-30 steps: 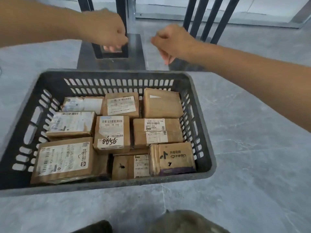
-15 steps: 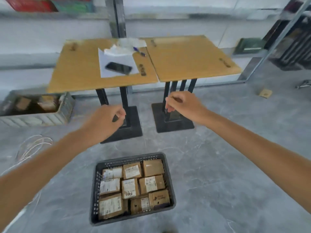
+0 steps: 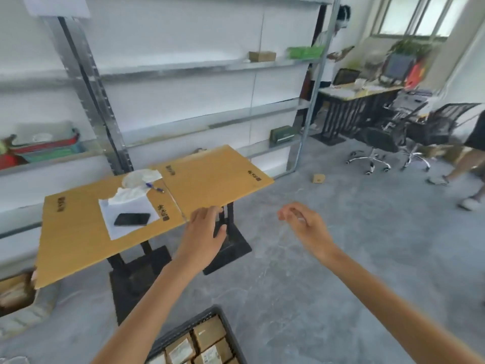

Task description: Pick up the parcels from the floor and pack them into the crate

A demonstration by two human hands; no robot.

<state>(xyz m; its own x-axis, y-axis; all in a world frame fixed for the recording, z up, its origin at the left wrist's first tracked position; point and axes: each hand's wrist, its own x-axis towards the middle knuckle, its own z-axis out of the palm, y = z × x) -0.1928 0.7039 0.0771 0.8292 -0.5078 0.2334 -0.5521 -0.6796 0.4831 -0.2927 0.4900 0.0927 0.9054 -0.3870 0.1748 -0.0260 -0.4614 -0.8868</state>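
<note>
The dark grey slotted crate (image 3: 231,334) sits on the floor at the bottom edge, holding several brown labelled parcels (image 3: 210,334); only its far corner shows. One small brown parcel (image 3: 318,178) lies on the floor far off, near the shelf's right post. My left hand (image 3: 203,239) hangs in the air in front of the table legs, fingers loosely apart, holding nothing. My right hand (image 3: 305,224) is raised over bare floor, fingers spread and curled, also holding nothing.
Two wooden tables (image 3: 215,177) on black pedestals stand ahead, with paper, tissue, a pen and a phone (image 3: 132,219). Metal shelving (image 3: 183,67) runs behind. Office chairs (image 3: 388,137), a desk and a person's legs (image 3: 469,164) are at right. A box (image 3: 15,295) sits far left.
My view has risen from close over the crate to standing height and swung right. The crate has dropped to the bottom edge. Both hands have loosened from shut to spread fingers.
</note>
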